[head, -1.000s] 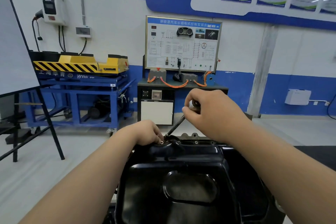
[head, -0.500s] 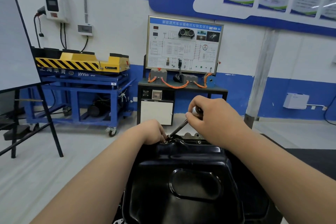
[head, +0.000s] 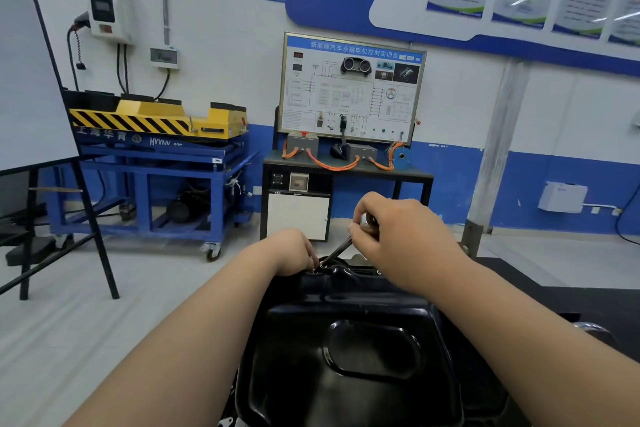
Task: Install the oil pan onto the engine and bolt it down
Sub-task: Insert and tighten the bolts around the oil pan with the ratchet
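Note:
A glossy black oil pan (head: 353, 350) sits bottom-up in front of me, filling the lower centre. My right hand (head: 398, 239) grips the silver handle of a slim driver tool (head: 337, 250), whose dark shaft slants down-left to a bolt hole on the pan's far flange. My left hand (head: 294, 253) rests at that same far edge, fingertips curled beside the tool tip; whether they pinch a bolt is hidden. The engine under the pan is mostly out of sight.
A black training bench with a wiring board (head: 349, 90) stands straight ahead. A blue wheeled cart carrying a yellow striped unit (head: 156, 121) is at left, with an easel (head: 45, 149) nearer me. A dark mat (head: 519, 274) lies at right.
My right hand has shifted slightly on the tool handle, and the view has drifted a little. The tool tip and my left hand stay at the same flange hole.

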`<action>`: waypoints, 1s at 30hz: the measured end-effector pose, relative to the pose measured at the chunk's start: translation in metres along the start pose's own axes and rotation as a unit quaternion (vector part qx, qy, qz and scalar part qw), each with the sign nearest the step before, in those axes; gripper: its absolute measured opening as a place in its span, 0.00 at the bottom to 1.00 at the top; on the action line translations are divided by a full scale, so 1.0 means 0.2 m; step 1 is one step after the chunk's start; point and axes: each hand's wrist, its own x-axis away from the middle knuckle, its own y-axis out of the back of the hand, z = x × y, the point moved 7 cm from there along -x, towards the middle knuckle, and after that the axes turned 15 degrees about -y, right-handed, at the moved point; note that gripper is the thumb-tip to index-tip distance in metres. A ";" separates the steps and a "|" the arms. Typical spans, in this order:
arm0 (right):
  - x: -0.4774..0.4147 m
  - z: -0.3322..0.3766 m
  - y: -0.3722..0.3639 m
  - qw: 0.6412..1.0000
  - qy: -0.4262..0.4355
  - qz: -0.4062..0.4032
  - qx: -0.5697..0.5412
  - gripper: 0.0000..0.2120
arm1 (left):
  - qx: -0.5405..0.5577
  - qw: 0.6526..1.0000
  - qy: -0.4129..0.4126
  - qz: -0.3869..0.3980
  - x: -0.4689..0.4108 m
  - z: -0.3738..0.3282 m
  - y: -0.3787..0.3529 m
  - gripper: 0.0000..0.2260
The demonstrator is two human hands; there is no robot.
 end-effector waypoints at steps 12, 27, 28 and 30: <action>0.15 0.29 -0.03 0.954 0.086 -0.073 0.276 0.24 | -0.011 0.995 0.006 -0.094 0.07 -0.02 0.05 0.08; 0.11 0.30 -0.04 0.982 -0.026 0.026 0.185 0.12 | -0.026 0.922 -0.067 -0.380 0.45 -0.29 0.09 0.07; 0.11 0.30 -0.03 0.982 -0.031 0.019 0.185 0.14 | -0.025 0.918 -0.069 -0.390 0.46 -0.29 0.08 0.07; 0.10 0.30 -0.04 0.981 -0.032 0.037 0.186 0.16 | -0.017 0.916 -0.077 -0.393 0.48 -0.29 0.08 0.07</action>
